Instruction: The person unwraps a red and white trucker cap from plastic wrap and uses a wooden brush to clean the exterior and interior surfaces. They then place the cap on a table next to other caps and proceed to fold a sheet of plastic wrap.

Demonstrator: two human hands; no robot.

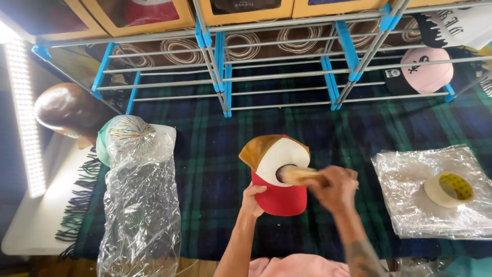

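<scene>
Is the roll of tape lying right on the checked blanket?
No, the roll of tape lies on a stack of clear plastic bags.

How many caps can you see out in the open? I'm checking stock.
3: a red-brimmed cap held in the hands at centre, a green one in plastic wrap at left, a pink one by the rack at right. The boxes above may hide more.

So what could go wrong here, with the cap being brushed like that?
The left hand grips only the red brim of the cap, so a hard stroke from the brush in the right hand might twist it loose. Brushed-off dust may settle on the clear plastic bags under the tape roll.
</scene>
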